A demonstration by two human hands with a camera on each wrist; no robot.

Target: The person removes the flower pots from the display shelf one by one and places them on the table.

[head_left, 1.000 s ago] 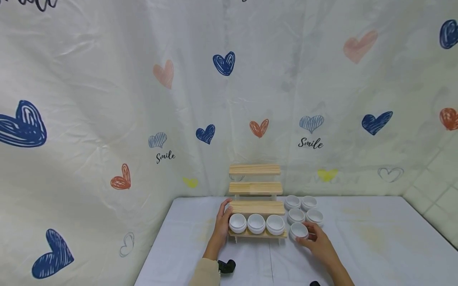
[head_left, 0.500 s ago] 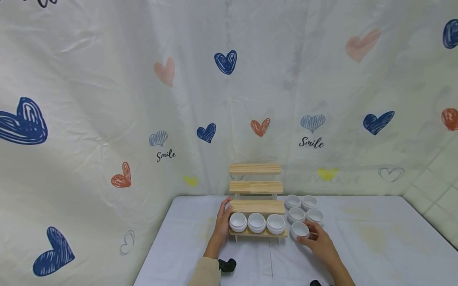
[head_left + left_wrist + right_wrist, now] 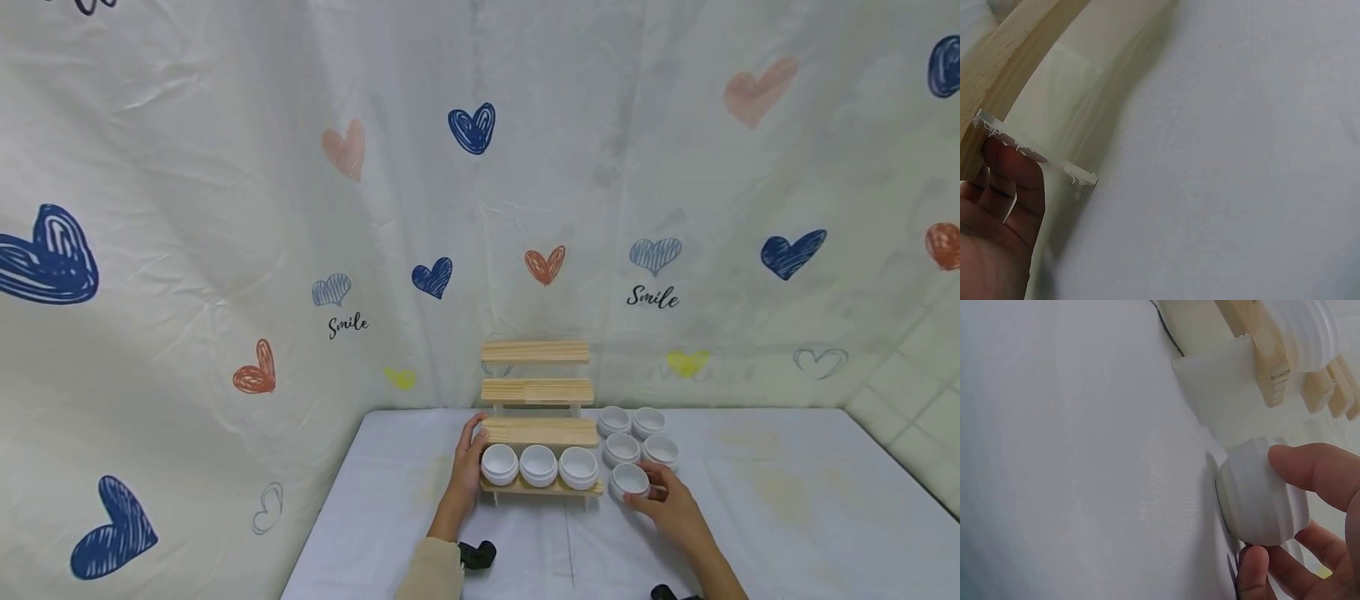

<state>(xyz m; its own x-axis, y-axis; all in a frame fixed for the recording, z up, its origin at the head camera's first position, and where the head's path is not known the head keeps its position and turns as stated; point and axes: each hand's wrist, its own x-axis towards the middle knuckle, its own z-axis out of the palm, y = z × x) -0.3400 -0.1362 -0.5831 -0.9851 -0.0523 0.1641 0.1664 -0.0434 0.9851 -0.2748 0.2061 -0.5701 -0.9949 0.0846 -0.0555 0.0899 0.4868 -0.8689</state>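
Observation:
A tiered wooden stand point(image 3: 538, 431) with several pale plank shelves stands in the middle of the table in the head view. My left hand point(image 3: 467, 467) grips its left side; the left wrist view has the fingers point(image 3: 1015, 172) curled behind a thin white support point(image 3: 1047, 158) under a plank. Three small white cups point(image 3: 537, 467) sit side by side on the lowest shelf. Right of the stand, my right hand point(image 3: 675, 508) holds another white cup point(image 3: 629, 481) between thumb and fingers. In the right wrist view that ribbed cup point(image 3: 1260, 492) stands close against the tablecloth.
Several more white cups point(image 3: 622, 449) are grouped behind the held one, beside the stand's right end. A white cloth point(image 3: 795, 492) covers the table. Behind it hangs a curtain point(image 3: 570, 192) printed with hearts. Pale tiles point(image 3: 911, 400) line the right wall.
The head view has tilted very slightly, so the scene sits a little higher. Both hands keep their grips, and the cups stay in their places.

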